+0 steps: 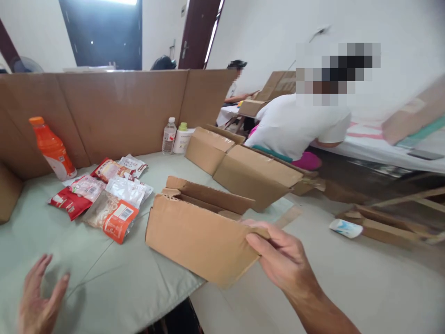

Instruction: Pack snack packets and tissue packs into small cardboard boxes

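Note:
A small open-topped cardboard box (198, 234) sits at the front right edge of the cloth-covered table, part of it past the edge. My right hand (283, 257) pinches its near right corner, thumb on the outside. At the lower left, my left hand (41, 297) hovers over the cloth with fingers apart, holding nothing. Between the hands and farther back lies a pile of snack packets: an orange-and-clear packet (113, 215), a red packet (71, 202), a pink packet (86, 185) and a silvery packet (127, 190). What the box holds is hidden from me.
Behind the packets stand an orange bottle (52, 148), a clear bottle (169, 137) and a white bottle with a green cap (182, 139). A cardboard screen (132, 113) lines the back. Larger boxes (255, 176) stand at the right edge. A person in white (302, 123) sits beyond.

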A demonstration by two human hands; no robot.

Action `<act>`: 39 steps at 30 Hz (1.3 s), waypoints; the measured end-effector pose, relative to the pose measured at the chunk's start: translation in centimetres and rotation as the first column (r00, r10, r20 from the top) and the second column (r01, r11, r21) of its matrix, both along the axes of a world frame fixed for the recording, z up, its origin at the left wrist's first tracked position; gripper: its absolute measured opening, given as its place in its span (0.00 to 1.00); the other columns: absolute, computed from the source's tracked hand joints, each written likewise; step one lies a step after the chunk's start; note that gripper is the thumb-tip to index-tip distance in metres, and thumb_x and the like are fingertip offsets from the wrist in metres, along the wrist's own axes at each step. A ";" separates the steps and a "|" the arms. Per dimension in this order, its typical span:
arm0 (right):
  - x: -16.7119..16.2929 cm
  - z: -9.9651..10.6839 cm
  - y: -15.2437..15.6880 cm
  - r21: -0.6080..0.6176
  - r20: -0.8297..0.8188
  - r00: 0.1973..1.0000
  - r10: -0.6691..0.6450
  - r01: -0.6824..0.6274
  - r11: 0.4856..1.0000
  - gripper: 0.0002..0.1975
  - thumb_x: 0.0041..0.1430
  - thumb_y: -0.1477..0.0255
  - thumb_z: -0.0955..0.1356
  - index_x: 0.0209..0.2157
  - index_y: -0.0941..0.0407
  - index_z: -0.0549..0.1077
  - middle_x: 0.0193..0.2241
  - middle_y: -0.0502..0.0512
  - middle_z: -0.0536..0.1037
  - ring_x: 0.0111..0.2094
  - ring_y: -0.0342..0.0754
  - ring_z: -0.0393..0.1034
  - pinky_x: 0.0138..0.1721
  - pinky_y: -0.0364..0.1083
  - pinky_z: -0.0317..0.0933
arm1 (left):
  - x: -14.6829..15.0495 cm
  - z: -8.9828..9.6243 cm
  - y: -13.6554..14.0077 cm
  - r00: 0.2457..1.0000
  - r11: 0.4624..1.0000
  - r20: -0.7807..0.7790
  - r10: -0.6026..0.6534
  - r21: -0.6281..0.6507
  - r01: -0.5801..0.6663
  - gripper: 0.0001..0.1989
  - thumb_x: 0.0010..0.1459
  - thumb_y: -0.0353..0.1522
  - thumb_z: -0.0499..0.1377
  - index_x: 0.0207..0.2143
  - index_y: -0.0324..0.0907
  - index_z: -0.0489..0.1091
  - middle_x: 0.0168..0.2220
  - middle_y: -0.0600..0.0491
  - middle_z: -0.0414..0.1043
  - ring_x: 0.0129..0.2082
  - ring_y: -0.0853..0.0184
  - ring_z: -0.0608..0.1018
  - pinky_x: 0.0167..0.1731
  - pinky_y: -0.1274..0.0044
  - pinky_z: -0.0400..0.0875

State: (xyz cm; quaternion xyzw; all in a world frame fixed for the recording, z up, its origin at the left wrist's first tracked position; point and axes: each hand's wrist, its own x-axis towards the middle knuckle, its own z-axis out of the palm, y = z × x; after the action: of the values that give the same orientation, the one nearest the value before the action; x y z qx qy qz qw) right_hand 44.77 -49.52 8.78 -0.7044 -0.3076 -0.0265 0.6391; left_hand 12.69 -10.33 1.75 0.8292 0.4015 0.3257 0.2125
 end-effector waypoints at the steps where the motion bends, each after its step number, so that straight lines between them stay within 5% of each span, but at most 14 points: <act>1: -0.8 0.2 0.3 0.033 0.049 0.996 0.074 -0.076 0.997 0.08 0.62 0.62 0.71 0.35 0.51 0.79 0.32 0.55 0.81 0.35 0.53 0.75 0.35 0.50 0.69 | 0.4 0.6 -1.7 0.997 0.998 0.066 -0.039 0.050 0.036 0.34 0.56 0.53 0.60 0.59 0.43 0.68 0.63 0.40 0.67 0.63 0.41 0.71 0.62 0.46 0.65; 4: -3.0 1.3 2.1 0.059 0.175 0.907 0.382 -0.397 0.916 0.05 0.66 0.68 0.69 0.38 0.49 0.79 0.30 0.52 0.79 0.33 0.51 0.74 0.44 0.54 0.69 | 1.2 2.2 -5.8 0.957 0.957 0.075 -0.279 0.109 0.270 0.33 0.61 0.46 0.63 0.65 0.49 0.61 0.67 0.41 0.62 0.66 0.46 0.68 0.63 0.49 0.66; 8: -4.8 2.8 4.9 -0.049 0.218 0.629 0.746 -0.757 0.652 0.07 0.70 0.69 0.66 0.41 0.52 0.77 0.29 0.52 0.77 0.30 0.47 0.71 0.43 0.54 0.67 | 0.9 3.2 -8.0 0.825 0.823 0.070 -0.560 -0.065 0.564 0.54 0.55 0.54 0.66 0.74 0.52 0.42 0.74 0.39 0.47 0.72 0.40 0.57 0.65 0.45 0.59; 12: -5.3 3.3 6.5 -0.090 0.197 0.453 0.870 -0.875 0.476 0.09 0.72 0.67 0.65 0.41 0.53 0.76 0.29 0.53 0.78 0.32 0.47 0.73 0.43 0.53 0.66 | 0.4 3.0 -8.0 0.741 0.670 0.159 -0.652 -0.336 0.662 0.64 0.47 0.62 0.66 0.75 0.51 0.36 0.76 0.40 0.41 0.74 0.38 0.51 0.69 0.45 0.51; 16: -4.9 3.6 6.9 -0.054 0.108 0.408 0.907 -0.908 0.415 0.13 0.71 0.61 0.65 0.41 0.52 0.78 0.29 0.54 0.79 0.32 0.48 0.74 0.43 0.53 0.67 | 1.8 3.3 -8.0 0.712 0.561 0.292 -0.638 -0.457 0.690 0.72 0.40 0.66 0.66 0.75 0.45 0.34 0.75 0.41 0.43 0.74 0.41 0.50 0.72 0.51 0.47; 18: -4.5 4.1 6.9 -0.008 0.038 0.420 0.907 -0.907 0.420 0.18 0.73 0.57 0.61 0.43 0.51 0.79 0.30 0.55 0.80 0.32 0.48 0.75 0.40 0.52 0.69 | 2.7 3.8 -8.1 0.712 0.527 0.321 -0.625 -0.500 0.688 0.73 0.40 0.65 0.67 0.75 0.44 0.33 0.75 0.42 0.45 0.74 0.42 0.53 0.72 0.53 0.49; 20: -4.2 4.9 7.1 -0.055 -0.015 0.495 0.869 -0.868 0.493 0.20 0.74 0.59 0.60 0.45 0.50 0.81 0.32 0.55 0.82 0.34 0.49 0.77 0.39 0.51 0.71 | 3.2 4.4 -8.3 0.723 0.516 0.319 -0.613 -0.530 0.672 0.73 0.39 0.65 0.67 0.75 0.44 0.33 0.75 0.42 0.46 0.74 0.43 0.53 0.72 0.54 0.50; 23: -4.3 6.7 8.2 -0.363 0.061 0.624 0.779 -0.713 0.600 0.11 0.70 0.64 0.66 0.42 0.48 0.82 0.41 0.56 0.84 0.42 0.50 0.79 0.44 0.49 0.72 | 3.1 4.9 -8.6 0.748 0.546 0.297 -0.594 -0.534 0.646 0.72 0.39 0.67 0.65 0.75 0.42 0.36 0.74 0.41 0.48 0.75 0.43 0.49 0.72 0.52 0.43; 26: -5.5 8.0 10.5 -0.649 0.164 0.541 0.825 -0.571 0.503 0.11 0.63 0.69 0.72 0.47 0.48 0.80 0.52 0.56 0.81 0.49 0.53 0.77 0.49 0.51 0.71 | 2.6 4.8 -8.7 0.747 0.574 0.279 -0.604 -0.498 0.650 0.67 0.44 0.65 0.64 0.75 0.43 0.39 0.75 0.42 0.44 0.75 0.43 0.49 0.72 0.51 0.43; 29: -7.3 7.8 13.0 -0.826 0.214 0.410 0.887 -0.409 0.388 0.08 0.60 0.77 0.70 0.40 0.53 0.79 0.41 0.56 0.82 0.40 0.51 0.77 0.43 0.50 0.70 | 2.2 4.0 -8.6 0.730 0.589 0.276 -0.625 -0.448 0.673 0.63 0.48 0.59 0.66 0.75 0.43 0.40 0.75 0.42 0.45 0.74 0.42 0.53 0.72 0.52 0.49; 33: -8.8 6.3 14.6 -0.864 0.318 0.313 0.895 -0.293 0.409 0.12 0.56 0.86 0.66 0.28 0.55 0.73 0.27 0.51 0.77 0.28 0.47 0.70 0.30 0.45 0.62 | 2.0 2.6 -8.3 0.725 0.624 0.267 -0.635 -0.375 0.685 0.57 0.53 0.50 0.68 0.75 0.43 0.42 0.74 0.39 0.49 0.72 0.42 0.57 0.70 0.51 0.53; 39: -8.6 5.6 13.7 -0.762 0.447 0.407 0.796 -0.292 0.578 0.14 0.62 0.84 0.60 0.27 0.54 0.68 0.22 0.49 0.73 0.22 0.44 0.64 0.25 0.44 0.56 | 2.0 2.0 -8.1 0.689 0.616 0.254 -0.679 -0.313 0.723 0.56 0.54 0.49 0.68 0.75 0.45 0.40 0.73 0.38 0.48 0.73 0.42 0.56 0.70 0.51 0.53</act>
State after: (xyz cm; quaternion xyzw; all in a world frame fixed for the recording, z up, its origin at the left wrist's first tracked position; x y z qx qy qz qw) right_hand 36.18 -35.82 14.42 -0.6258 -0.7614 -0.0013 0.1691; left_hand 14.72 -18.39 3.70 0.8407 0.0891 0.1752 0.5046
